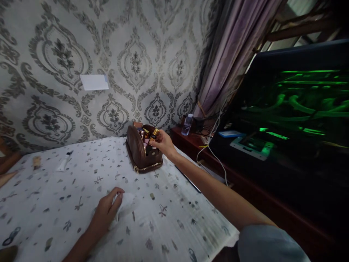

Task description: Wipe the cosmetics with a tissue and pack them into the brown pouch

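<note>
A brown cosmetic bag (136,147) stands unzipped on the bed, with several small cosmetics showing inside it. At its opening, my right hand (164,145) pinches a small dark bottle with a gold cap (155,133). The lower end of the bottle is hard to make out among the other items. Nearer to me, my left hand (107,207) is closed on a crumpled white tissue (127,199) just above the patterned sheet (147,218).
A white tube (63,163) and a beige tube (36,162) lie on the left, near another person's hand (7,178). On the right are a clear bottle (187,125), white cables (215,160), a dark flat device (188,178) and a green-lit computer case (294,120).
</note>
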Demonstrator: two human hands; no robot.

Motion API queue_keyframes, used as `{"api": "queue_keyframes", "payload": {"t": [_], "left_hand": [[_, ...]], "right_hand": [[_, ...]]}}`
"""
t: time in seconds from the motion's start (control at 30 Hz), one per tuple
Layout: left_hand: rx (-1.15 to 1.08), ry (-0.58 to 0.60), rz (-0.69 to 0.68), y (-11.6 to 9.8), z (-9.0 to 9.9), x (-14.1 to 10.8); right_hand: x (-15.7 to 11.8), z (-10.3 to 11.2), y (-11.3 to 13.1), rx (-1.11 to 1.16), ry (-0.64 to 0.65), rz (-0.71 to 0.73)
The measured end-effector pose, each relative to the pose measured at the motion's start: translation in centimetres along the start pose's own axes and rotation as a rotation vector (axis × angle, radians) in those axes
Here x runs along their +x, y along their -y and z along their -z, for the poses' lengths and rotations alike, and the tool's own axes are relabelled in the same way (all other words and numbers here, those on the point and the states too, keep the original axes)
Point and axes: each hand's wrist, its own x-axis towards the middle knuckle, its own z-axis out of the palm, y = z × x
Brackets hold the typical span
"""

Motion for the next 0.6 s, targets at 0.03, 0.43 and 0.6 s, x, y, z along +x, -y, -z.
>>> {"api": "queue_keyframes", "payload": {"t": [0.03,0.43,0.6], "left_hand": [[0.011,0.001,-0.009,0.0,0.0,0.0],[0.042,-0.001,-0.064,0.0,0.1,0.0],[0.047,0.0,-0.083,-0.1,0.2,0.0]], "right_hand": [[-0.1,-0.1,-0.2,-0.066,-0.001,0.005],[-0.9,0.0,0.0,-0.282,0.161,-0.01],[-0.1,0.1,-0.8,-0.125,0.186,-0.083]]}}
